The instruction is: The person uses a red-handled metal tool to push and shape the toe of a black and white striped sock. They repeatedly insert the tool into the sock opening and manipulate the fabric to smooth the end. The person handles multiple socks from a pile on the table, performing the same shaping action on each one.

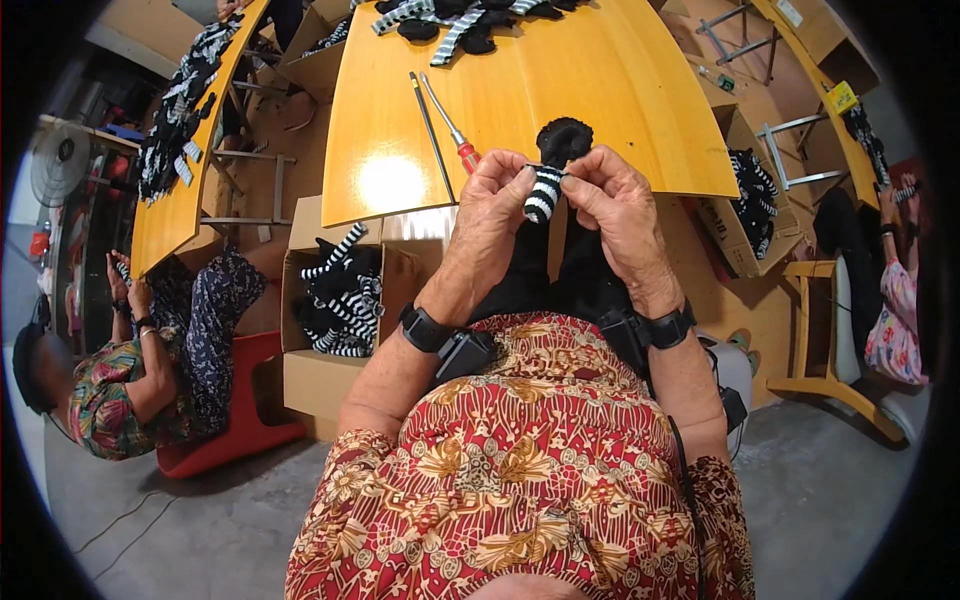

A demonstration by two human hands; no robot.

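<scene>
Between my two hands, at the near edge of the table, is a small sock-like knitted piece (545, 190) with black and white stripes and a dark, bunched black end (565, 140). My left hand (497, 195) pinches its left side with thumb and fingers. On the other side, my right hand (612, 195) pinches the right edge the same way. The striped part hangs down toward me, while the black part sticks up past my fingertips. Just left of my hands, a screwdriver (462, 145) with a red handle lies on the table next to a thin dark rod (432, 135).
More striped and black knitted pieces (470, 25) are heaped at the table's (640, 90) far edge. Cardboard boxes of them stand below left (310, 370) and right (775, 245). One person (130, 380) sits at the left table, another (895, 320) at the right.
</scene>
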